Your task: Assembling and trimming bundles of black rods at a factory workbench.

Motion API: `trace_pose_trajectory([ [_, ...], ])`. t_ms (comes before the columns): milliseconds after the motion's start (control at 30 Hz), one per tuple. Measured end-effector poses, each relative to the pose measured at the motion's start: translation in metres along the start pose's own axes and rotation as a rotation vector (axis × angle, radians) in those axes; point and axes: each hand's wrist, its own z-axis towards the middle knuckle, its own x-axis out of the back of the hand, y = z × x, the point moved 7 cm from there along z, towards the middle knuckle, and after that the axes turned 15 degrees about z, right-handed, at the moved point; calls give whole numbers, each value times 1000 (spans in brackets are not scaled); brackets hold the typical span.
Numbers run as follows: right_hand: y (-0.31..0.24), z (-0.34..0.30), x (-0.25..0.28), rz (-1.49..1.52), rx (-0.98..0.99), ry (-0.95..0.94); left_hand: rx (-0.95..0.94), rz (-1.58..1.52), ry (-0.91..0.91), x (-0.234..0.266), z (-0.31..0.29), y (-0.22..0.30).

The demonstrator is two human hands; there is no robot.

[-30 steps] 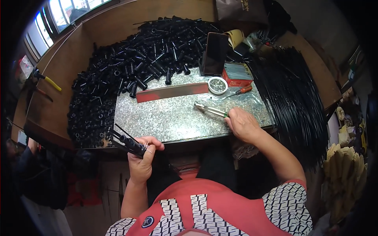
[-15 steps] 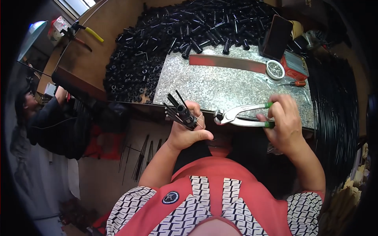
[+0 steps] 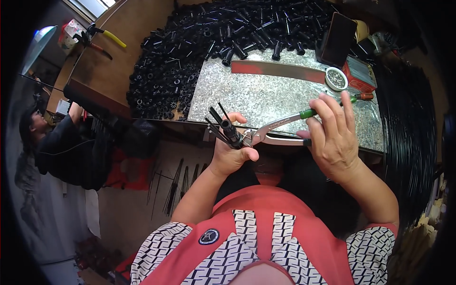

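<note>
holding black parts (image 3: 231,133), pincers (image 3: 279,125) in right hand (image 3: 335,145)

You can't read any words here. The pincers (image 3: 281,124), just left of your right fingers (image 3: 335,110), have tiny stamped marks, too small to read. Nearer you than your left fingers (image 3: 236,117), your red shirt (image 3: 266,206) has a round badge (image 3: 209,236), its mark unclear.

Brown partition (image 3: 114,66), pale floor (image 3: 130,209), probably a window (image 3: 89,8)
</note>
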Motion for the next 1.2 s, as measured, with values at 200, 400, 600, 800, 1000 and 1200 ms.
trace_pose_trajectory([
  [200,4,-16,-17,355,-157,-220,22,-15,-57,1,1,-3],
  [400,-5,-44,-38,716,-290,-405,10,-60,-185,1,2,-1],
  [600,-41,-85,-70,2174,-1276,-1018,-9,68,-247,-1,3,0],
  [800,-27,-61,-58,1496,-886,-868,-59,181,-125,6,10,2],
  [1000,-23,-63,-53,1500,-906,-690,-5,52,-216,7,11,3],
  [1200,-34,-84,-67,1851,-1207,-920,-68,-6,-287,0,13,13],
])
